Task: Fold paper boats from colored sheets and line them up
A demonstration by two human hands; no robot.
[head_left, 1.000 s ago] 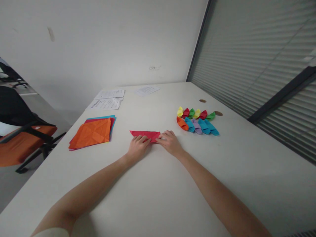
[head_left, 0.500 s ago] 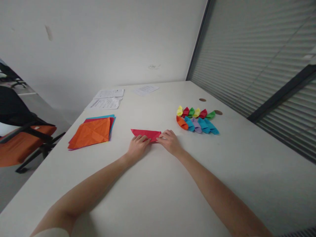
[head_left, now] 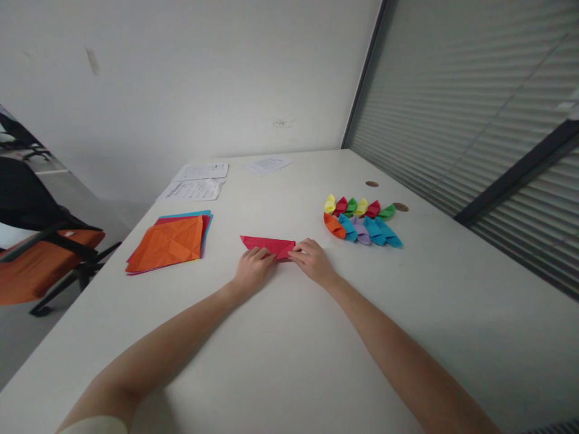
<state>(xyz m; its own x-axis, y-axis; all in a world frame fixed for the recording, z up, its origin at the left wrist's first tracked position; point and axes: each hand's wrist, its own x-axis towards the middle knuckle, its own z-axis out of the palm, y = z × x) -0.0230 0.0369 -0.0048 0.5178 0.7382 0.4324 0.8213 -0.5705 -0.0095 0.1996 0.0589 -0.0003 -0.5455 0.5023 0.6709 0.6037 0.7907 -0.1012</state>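
Note:
A folded sheet of red paper [head_left: 270,244] lies flat on the white table, its long straight edge at the far side. My left hand [head_left: 254,267] presses on its near left part with fingers curled together. At its right end, my right hand [head_left: 313,260] pinches the near edge between thumb and fingers. The fingertips of both hands sit close together, and they cover part of the paper's near side. To the right of my right hand stand two rows of small folded paper pieces, among them an orange one [head_left: 334,225] and a purple one [head_left: 360,230].
A stack of coloured paper sheets [head_left: 169,244], orange on top, lies at the left. Printed papers [head_left: 192,188] rest farther back by the wall. Two round brown cable covers [head_left: 400,207] show at the right, near the blinds. An orange chair [head_left: 49,259] stands left of the table.
Both hands stay on the red paper in nearly the same place. The view has shifted very slightly; the right hand's fingers have barely moved.

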